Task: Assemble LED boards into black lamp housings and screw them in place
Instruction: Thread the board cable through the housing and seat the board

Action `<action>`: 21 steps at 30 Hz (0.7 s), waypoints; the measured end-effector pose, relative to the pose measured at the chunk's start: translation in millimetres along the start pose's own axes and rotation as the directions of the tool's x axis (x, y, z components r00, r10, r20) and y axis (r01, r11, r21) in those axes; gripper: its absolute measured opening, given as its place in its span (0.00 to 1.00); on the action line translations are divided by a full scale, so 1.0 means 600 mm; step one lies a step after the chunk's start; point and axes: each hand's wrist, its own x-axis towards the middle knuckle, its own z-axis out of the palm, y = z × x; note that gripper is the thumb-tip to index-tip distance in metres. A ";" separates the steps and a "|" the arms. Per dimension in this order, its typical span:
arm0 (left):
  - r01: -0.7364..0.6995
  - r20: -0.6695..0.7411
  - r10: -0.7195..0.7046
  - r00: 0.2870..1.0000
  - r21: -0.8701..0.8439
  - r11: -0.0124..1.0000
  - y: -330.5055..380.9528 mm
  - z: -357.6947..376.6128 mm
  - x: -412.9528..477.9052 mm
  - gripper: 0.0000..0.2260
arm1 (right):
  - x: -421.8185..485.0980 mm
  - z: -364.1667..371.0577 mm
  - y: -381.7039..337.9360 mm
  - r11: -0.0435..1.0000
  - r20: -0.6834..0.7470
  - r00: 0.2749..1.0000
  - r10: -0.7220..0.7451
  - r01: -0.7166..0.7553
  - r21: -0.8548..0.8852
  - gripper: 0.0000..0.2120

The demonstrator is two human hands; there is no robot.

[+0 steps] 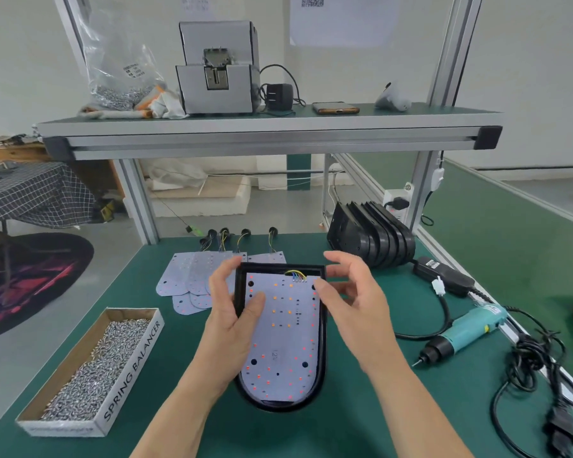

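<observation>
Head view, step: seating the LED board (282,332) in the black lamp housing (280,406) on the worktop (179,408); the board lies inside the rim.
Left hand (235,312): grips the housing's left wall, thumb pressing the board.
Right hand (351,292): fingers spread, holding nothing, thumb tip at the board's top right corner.
Doing it well: press the board flat, match its holes to the housing, keep the wires (296,276) unpinched.
Around: box of screws (133,368) left, electric screwdriver (467,328) right, stacked housings (374,239) behind.
In the way: probably the screwdriver's looping cord (523,368).
</observation>
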 end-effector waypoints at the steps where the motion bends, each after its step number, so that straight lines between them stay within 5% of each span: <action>1: -0.019 0.007 0.019 1.000 0.012 1.000 0.002 0.002 -0.002 0.26 | -0.001 -0.003 -0.001 0.999 -0.024 0.999 0.042 -0.042 0.009 0.18; 4: -0.014 0.008 0.014 1.000 0.045 0.999 0.005 0.008 -0.009 0.31 | -0.008 -0.010 0.004 0.993 0.000 0.995 0.097 -0.096 0.062 0.14; 9: 0.059 -0.002 -0.059 0.998 0.025 0.998 0.012 0.008 -0.015 0.11 | -0.018 -0.014 0.009 0.992 0.093 0.991 0.096 -0.103 0.073 0.12; 16: 0.105 -0.042 -0.103 0.994 0.042 0.994 0.019 0.016 -0.017 0.08 | -0.034 0.000 0.021 0.969 0.055 0.996 -0.072 0.083 -0.234 0.12; 19: 0.151 -0.011 -0.153 0.988 -0.090 0.984 0.024 0.008 -0.017 0.11 | -0.024 -0.017 0.023 0.974 0.149 0.988 0.030 -0.062 0.217 0.08; 21: 0.193 0.046 -0.188 0.981 -0.207 0.959 0.029 0.004 -0.017 0.13 | -0.012 -0.028 0.022 0.802 0.269 0.958 0.099 -0.236 0.548 0.14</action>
